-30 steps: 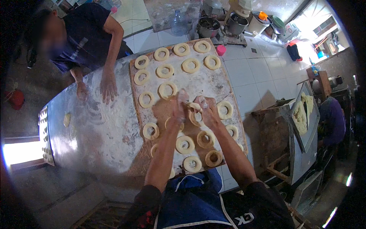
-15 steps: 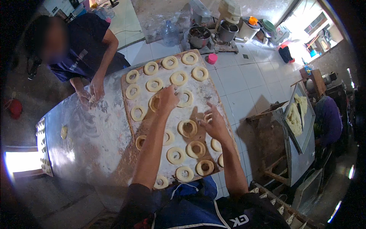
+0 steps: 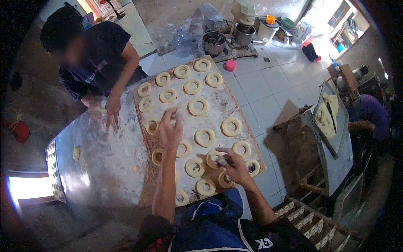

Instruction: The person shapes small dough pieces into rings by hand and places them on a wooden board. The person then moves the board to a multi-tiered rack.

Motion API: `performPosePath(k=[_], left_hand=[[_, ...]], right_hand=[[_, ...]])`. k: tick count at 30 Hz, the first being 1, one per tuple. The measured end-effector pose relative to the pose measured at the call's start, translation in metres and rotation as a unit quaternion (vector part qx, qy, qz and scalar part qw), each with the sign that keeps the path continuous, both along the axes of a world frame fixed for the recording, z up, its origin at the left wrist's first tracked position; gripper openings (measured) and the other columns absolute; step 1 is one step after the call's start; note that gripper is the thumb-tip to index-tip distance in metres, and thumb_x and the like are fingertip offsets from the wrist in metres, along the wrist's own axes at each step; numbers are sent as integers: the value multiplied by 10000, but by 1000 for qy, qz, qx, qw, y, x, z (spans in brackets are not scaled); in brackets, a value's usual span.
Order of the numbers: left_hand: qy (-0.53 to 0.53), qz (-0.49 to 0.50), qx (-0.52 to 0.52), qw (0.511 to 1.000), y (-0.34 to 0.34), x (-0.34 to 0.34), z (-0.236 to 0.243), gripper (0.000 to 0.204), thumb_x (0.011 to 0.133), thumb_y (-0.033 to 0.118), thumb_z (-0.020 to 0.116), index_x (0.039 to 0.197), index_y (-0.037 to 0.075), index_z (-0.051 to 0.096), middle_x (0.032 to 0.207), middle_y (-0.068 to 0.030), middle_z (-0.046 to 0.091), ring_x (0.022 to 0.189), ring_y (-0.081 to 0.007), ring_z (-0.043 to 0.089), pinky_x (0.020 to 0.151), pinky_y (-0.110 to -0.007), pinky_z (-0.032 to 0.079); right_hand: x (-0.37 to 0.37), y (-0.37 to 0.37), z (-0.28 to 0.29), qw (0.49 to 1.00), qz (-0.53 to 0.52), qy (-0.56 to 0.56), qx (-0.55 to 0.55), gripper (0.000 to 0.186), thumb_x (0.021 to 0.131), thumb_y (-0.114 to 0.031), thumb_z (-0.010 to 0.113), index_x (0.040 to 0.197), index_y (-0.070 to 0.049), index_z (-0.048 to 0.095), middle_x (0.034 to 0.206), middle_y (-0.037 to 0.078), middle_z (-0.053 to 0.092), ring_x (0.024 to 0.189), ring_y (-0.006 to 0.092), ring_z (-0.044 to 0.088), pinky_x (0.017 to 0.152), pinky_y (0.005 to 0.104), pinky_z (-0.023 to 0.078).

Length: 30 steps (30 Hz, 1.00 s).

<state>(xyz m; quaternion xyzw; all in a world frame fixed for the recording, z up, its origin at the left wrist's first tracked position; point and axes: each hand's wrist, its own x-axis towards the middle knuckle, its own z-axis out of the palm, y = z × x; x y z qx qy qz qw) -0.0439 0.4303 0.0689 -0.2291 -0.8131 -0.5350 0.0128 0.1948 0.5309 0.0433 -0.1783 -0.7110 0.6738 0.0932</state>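
Observation:
Several pale dough rings point(image 3: 205, 137) lie in rough rows on a floured wooden board point(image 3: 220, 98). My left hand point(image 3: 171, 128) is over the board's left-middle part, fingers curled and smeared by motion. A bit of pale dough shows by its fingers, but whether it is gripped is unclear. Lower right, my right hand point(image 3: 235, 167) hovers with fingers apart over a dough ring point(image 3: 213, 159) and partly covers it. Just beyond that hand lies another ring point(image 3: 241, 149). Further out sits a wide ring point(image 3: 231, 127) near the board's right edge.
Across the floured metal table point(image 3: 94, 155) a co-worker point(image 3: 98, 63) handles dough at the far left. A dough scrap point(image 3: 76, 153) lies on the table. Mixers point(image 3: 243, 33) and a pink cup point(image 3: 230, 65) stand on the floor beyond. Dough rests on a tray point(image 3: 331, 122) at right.
My right hand has come nearer and left, uncovering the wide ring by the right edge. My left hand has drawn slightly nearer. The co-worker's hands have shifted, and the view has moved slightly.

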Motion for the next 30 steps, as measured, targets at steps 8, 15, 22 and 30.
performPosePath(k=[8, 15, 22, 30], left_hand=[[182, -38, -102, 977, -162, 131, -13, 427, 993, 271, 350, 1211, -29, 561, 1237, -198, 558, 1113, -317, 545, 946, -352, 412], [93, 284, -73, 952, -367, 108, -80, 347, 935, 297, 522, 1085, -12, 568, 1010, -107, 587, 893, -207, 573, 784, -381, 481], [-17, 340, -38, 939, -452, 207, -63, 306, 935, 271, 576, 826, -14, 595, 722, -75, 586, 643, -173, 551, 617, -316, 479], [-108, 333, -39, 936, -463, 280, -77, 326, 947, 287, 568, 848, -23, 599, 736, -76, 590, 652, -149, 548, 614, -317, 465]], right_hand=[[-107, -174, -3, 813, 106, -122, -560, 732, 951, -620, 292, 1352, -23, 428, 1237, 139, 561, 1083, 253, 564, 971, 381, 425], [-71, -260, 12, 812, 366, -46, -452, 480, 971, -448, 460, 1227, -43, 485, 1224, 68, 513, 1172, 171, 466, 994, 330, 389], [-12, -275, -42, 946, 273, 67, -163, 322, 962, -288, 531, 882, 1, 647, 770, 74, 652, 694, 132, 582, 687, 325, 479], [12, -204, -3, 987, 95, 6, 133, 108, 876, -82, 586, 943, -16, 638, 716, 55, 627, 667, 117, 602, 590, 291, 472]])
